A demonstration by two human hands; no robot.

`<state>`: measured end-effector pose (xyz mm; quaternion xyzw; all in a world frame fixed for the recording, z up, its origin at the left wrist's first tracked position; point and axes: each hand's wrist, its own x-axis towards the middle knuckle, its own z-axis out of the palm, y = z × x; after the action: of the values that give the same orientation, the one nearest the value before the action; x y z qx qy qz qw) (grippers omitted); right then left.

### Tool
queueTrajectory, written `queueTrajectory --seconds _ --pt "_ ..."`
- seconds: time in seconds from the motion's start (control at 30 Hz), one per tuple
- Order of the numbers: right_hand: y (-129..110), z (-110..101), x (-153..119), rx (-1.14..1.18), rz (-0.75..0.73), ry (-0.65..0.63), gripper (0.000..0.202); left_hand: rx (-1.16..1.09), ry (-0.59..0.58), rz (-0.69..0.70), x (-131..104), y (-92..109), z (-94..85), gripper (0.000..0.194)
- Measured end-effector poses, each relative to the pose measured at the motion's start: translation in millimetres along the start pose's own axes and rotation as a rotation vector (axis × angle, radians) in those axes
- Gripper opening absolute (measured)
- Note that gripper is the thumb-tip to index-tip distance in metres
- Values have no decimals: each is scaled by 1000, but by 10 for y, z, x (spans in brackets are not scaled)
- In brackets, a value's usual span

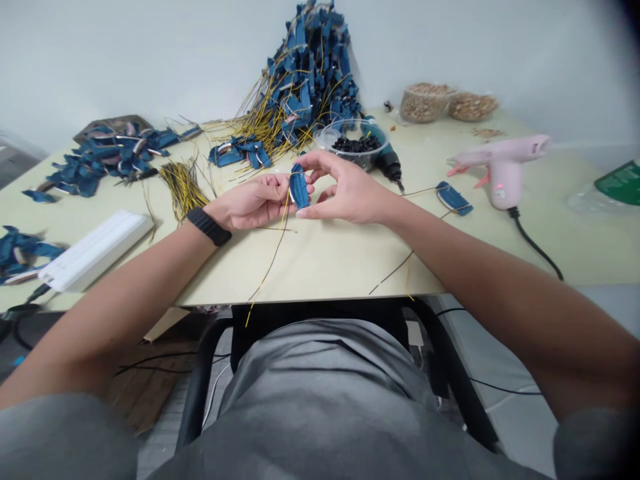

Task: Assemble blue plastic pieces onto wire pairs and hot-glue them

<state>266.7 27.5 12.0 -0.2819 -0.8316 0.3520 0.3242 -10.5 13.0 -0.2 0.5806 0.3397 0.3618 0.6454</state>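
A small curved blue fabric-like piece (299,187) with a pale edge is held upright between my two hands above the table. One yellow and one black thin wire (276,257) trail from it past the table's front edge. My left hand (263,200), with a black band on the wrist, pinches the piece's left side between thumb and fingers. From the right, the curled thumb and fingers of my right hand (347,190) grip its top and bottom ends. Another blue piece with wires (454,199) lies to the right of my right hand.
Behind my hands are a tall heap of wired blue pieces (313,73), a clear bowl of black bits (373,145) and a power drill (387,160). A pink glue gun (505,163) stands right. Leftward are a yellow wire bundle (183,190), more blue pieces (97,160) and a white box (97,250).
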Motion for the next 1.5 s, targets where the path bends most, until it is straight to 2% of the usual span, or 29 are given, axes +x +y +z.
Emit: queueTrajectory --seconds 0.3,0.37,0.4,0.47,0.5,0.6,0.7,0.83,0.97,1.07,1.17,1.33,1.43,1.5 --pt "2 -55 -30 -100 14 34 92 -41 -42 7 12 -3 -20 39" --pt "13 -87 -34 -123 29 40 91 65 13 27 -17 68 -34 36" --pt "22 -107 -36 -134 37 40 90 157 57 65 -35 119 -53 41" --pt "43 -152 -41 -149 48 34 90 407 140 173 -72 237 -122 47" --pt "55 -175 -43 -154 54 31 90 548 152 219 -87 296 -171 42" --pt "85 -231 -54 -165 78 31 91 845 30 209 -111 424 -332 26" --pt "92 -262 -69 -171 101 25 93 981 -122 135 -115 463 -412 27" --pt "68 -276 -90 -180 111 7 93 1151 -219 29 -148 534 -298 27" --pt "54 -288 -96 -166 118 -3 90 1337 -237 -116 -203 652 -109 35" --pt "47 -293 -97 -144 128 -25 87 1378 -222 -125 -215 664 -62 37" --pt "7 -284 -95 -170 170 -53 86 1383 -151 -68 -203 626 -95 32" --pt "-95 -244 -88 -289 165 -86 80 1303 174 147 -171 583 -176 18" --pt "-102 -211 -81 -343 184 -110 80 1144 319 261 -128 568 -223 30" --pt "-86 -188 -75 -356 193 -129 81 1015 359 322 -97 559 -260 43"
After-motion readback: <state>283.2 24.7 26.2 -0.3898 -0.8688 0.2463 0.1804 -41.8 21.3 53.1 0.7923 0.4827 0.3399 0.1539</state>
